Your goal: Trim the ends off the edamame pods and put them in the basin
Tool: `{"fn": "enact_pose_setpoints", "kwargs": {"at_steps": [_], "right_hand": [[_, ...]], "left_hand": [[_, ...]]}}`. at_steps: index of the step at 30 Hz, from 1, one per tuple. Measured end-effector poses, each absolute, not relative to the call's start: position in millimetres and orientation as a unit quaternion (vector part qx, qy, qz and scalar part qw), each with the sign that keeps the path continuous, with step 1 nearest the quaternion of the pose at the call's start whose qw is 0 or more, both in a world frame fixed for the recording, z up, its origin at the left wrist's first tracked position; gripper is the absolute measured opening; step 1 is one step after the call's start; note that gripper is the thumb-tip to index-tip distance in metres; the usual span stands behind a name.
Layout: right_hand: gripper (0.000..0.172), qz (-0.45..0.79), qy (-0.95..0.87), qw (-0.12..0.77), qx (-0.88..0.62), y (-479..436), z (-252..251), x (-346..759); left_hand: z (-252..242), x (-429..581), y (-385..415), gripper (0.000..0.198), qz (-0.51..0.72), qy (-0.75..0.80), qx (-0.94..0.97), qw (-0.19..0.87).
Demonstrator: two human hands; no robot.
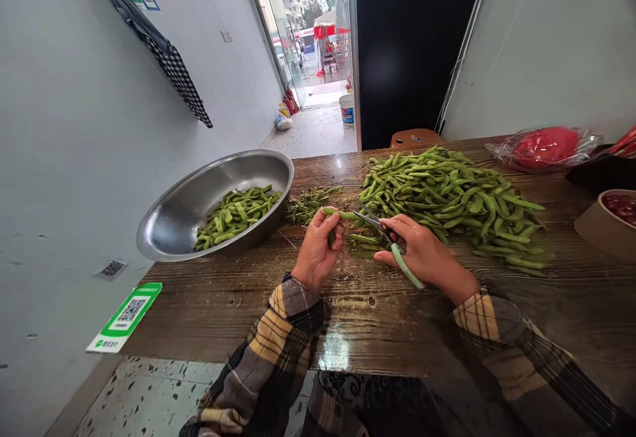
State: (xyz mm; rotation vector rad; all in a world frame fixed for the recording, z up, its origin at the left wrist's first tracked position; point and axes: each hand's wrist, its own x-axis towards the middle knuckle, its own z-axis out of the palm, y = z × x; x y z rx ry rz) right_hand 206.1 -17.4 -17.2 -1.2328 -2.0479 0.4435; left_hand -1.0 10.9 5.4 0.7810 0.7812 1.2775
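Observation:
My left hand (320, 248) pinches a green bean pod (342, 214) between thumb and fingers. The scissors (407, 266), with pale green handles, are in my right hand (422, 251), and their blades are at the pod's right end. A large heap of green pods (447, 192) lies on the wooden table beyond and right of my right hand. To the left, a tilted steel bowl (173, 215) holds a smaller pile of pods (238, 215). Small trimmings (313, 204) lie between the bowl and the heap.
A green QR-code card (130, 311) sits at the table's left edge. A red item in clear plastic (546, 147) lies at the back right, near a container of dark red things (603, 228). An orange-brown stool (415, 138) stands behind the table.

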Motion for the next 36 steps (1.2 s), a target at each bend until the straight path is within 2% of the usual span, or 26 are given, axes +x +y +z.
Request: {"fn": "enact_pose_setpoints", "kwargs": {"at_steps": [4,9,15,25,30,33,36], "right_hand": [[0.055,0.160,-0.808,0.331,-0.461,-19,-18,203],[0.054,0.160,-0.794,0.363,-0.460,-18,-20,200],[0.042,0.157,-0.795,0.383,-0.444,-17,-23,201],[0.040,0.147,-0.832,0.307,-0.437,-20,-20,202],[0.038,0.149,-0.815,0.338,-0.447,-19,-17,205],[0.038,0.134,-0.778,0.386,-0.477,-16,-14,210],[0.036,0.120,-0.765,0.404,-0.486,-15,-12,212]], "left_hand": [[1,1,10,0.030,0.565,0.339,0.335,0.673],[-3,9,6,0.031,0.534,0.348,0.345,0.689],[-2,10,5,0.029,0.528,0.347,0.354,0.690],[-2,5,12,0.017,0.552,0.353,0.341,0.675],[0,-1,17,0.013,0.546,0.356,0.339,0.678],[-4,-1,20,0.020,0.534,0.398,0.415,0.620],[-12,2,21,0.016,0.467,0.460,0.591,0.470]]}}
